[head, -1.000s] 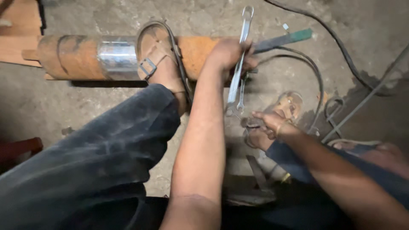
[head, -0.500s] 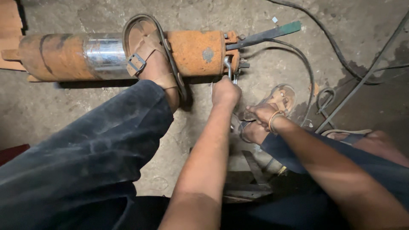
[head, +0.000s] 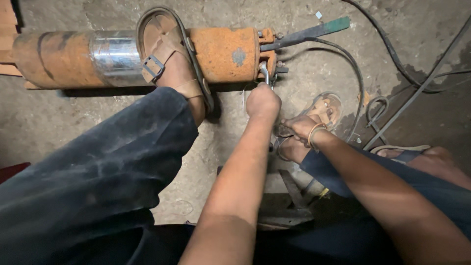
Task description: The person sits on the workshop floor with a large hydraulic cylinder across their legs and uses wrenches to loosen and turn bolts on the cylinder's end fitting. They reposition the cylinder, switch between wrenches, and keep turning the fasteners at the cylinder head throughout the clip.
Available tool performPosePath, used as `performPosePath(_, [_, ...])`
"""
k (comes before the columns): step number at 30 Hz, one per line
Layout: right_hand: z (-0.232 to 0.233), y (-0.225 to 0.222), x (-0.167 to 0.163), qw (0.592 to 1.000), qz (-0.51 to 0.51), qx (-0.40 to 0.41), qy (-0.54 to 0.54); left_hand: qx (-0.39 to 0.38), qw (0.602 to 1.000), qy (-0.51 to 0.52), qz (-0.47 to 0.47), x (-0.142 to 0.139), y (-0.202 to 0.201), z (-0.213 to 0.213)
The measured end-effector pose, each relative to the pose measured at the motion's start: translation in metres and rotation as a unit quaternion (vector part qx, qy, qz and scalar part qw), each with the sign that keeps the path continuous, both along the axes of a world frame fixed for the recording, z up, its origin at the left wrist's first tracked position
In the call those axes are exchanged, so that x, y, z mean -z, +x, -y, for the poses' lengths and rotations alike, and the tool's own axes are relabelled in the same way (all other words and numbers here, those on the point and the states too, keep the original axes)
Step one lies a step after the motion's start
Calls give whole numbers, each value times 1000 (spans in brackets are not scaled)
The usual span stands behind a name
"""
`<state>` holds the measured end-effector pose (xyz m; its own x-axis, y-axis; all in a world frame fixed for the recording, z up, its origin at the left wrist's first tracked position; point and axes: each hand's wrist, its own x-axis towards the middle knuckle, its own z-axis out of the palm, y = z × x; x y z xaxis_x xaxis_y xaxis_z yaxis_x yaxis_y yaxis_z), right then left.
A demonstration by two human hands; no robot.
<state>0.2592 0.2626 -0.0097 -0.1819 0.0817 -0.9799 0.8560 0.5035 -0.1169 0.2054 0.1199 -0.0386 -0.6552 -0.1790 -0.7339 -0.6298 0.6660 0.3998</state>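
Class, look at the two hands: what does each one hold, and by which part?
Left hand grips a wrench by its lower handle. Right hand: cannot be told.

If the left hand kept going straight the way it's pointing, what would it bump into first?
Probably the bolted end of the rusty orange cylinder. The left hand already grips a metal wrench reaching there, though depth is hard to judge.

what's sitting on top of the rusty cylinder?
A sandalled foot presses on the rusty cylinder, beside its shiny metal band. The cylinder surface under the sole is hidden. At the end flange, the left hand holds a wrench; its head is partly covered.
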Motion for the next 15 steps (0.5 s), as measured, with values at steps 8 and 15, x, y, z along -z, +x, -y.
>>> performPosePath(8, [-5, 8, -8, 957, -154, -246, -9, -5, 1000, 2, -23, -11, -5, -8])
performPosePath(15, [1, -4, -2, 982, -110, -126, -84, -42, 999, 0, -16, -27, -12, 0])
